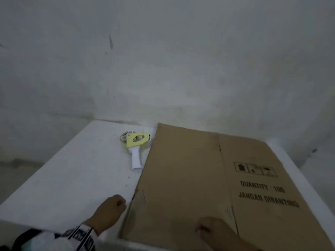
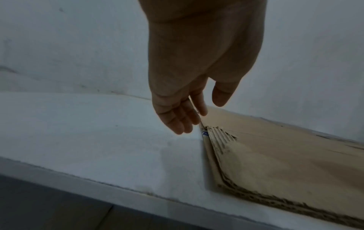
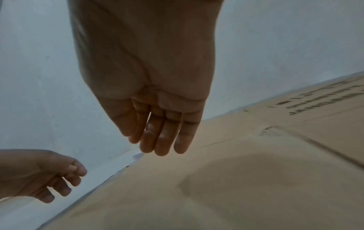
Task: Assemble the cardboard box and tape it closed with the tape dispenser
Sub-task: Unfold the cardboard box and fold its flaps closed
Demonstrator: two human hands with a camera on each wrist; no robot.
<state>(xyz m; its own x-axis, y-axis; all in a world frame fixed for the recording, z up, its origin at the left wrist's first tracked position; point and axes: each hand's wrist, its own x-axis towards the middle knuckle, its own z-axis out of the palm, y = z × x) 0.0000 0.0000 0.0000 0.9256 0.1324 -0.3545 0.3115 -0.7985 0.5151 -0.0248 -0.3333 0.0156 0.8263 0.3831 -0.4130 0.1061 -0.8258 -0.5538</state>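
A flattened brown cardboard box (image 1: 208, 178) with black print lies on the white table (image 1: 72, 178), covering its right half. The yellow and white tape dispenser (image 1: 135, 145) lies on its side by the box's far left edge. My left hand (image 1: 113, 205) hovers just left of the box's near left edge (image 2: 208, 149), fingers relaxed and holding nothing, fingertips (image 2: 181, 127) close to the cardboard. My right hand (image 1: 210, 227) hangs above the box's near part (image 3: 236, 186) with straight fingers (image 3: 163, 140), empty.
A grey-white wall (image 1: 163, 60) rises right behind the table. The table's front edge (image 2: 98, 182) runs just below my hands, with dark floor beyond. The left half of the table is bare white surface.
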